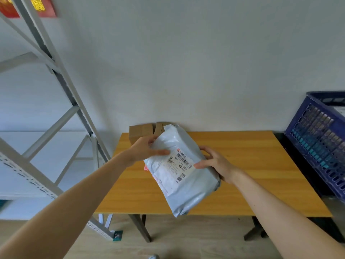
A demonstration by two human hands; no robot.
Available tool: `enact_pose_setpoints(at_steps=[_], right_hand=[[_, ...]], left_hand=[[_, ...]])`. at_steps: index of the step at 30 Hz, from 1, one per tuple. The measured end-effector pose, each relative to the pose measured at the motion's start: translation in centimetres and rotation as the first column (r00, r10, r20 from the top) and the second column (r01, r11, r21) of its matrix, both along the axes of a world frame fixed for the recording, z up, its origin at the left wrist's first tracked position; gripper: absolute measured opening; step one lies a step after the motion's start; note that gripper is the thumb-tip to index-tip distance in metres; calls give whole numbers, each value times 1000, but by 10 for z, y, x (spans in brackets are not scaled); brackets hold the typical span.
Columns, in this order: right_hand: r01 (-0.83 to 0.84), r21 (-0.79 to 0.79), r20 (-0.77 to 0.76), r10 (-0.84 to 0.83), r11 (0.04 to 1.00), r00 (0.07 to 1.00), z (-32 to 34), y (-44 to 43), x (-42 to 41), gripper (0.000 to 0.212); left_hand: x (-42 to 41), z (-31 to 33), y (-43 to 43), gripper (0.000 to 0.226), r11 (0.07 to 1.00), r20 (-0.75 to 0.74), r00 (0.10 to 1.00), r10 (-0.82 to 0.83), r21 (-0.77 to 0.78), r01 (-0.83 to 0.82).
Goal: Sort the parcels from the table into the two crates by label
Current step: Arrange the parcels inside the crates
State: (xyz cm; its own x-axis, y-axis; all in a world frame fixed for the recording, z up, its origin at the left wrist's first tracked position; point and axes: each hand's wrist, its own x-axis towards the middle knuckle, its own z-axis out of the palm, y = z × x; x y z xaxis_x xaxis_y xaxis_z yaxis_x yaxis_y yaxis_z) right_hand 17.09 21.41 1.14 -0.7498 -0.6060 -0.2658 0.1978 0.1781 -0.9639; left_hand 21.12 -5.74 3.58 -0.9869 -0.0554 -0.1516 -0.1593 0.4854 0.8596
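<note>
A grey plastic mailer parcel (188,191) with a white barcode label facing up is held above the wooden table (242,165). My left hand (143,149) grips its upper left edge, thumb across the top. My right hand (216,163) grips its right side, thumb on the label's edge. Under the mailer a red or pink item (146,167) peeks out on the table. Two brown cardboard boxes (141,131) stand at the table's far left corner against the wall. A blue plastic crate (321,139) stands to the right of the table.
A grey metal shelving rack (56,75) stands left of the table, its upright close to the table's left edge. A white wall runs behind the table. The floor below is light wood, with a small green card (117,235) by the rack's foot.
</note>
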Motion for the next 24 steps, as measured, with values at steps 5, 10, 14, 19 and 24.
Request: enact_pose_setpoints(at_steps=[5,10,14,19,24], right_hand=[[-110,-5,11,110,994,994,6,22,12,67],[-187,-36,52,189,982,981,11,25,22,66],[-202,-28,41,203,979,978,20,19,27,64],[-185,15,54,184,983,981,29,8,28,66],[34,97,-2,-34,995,999,30,3,29,77]], left_hand=[[22,10,0,70,994,93,991,-92,68,86],[38,10,-7,91,972,197,970,-146,213,103],[45,15,-13,73,942,219,941,-259,270,197],[51,20,-23,68,951,163,968,-192,274,143],[54,19,-38,68,943,88,990,-107,324,74]])
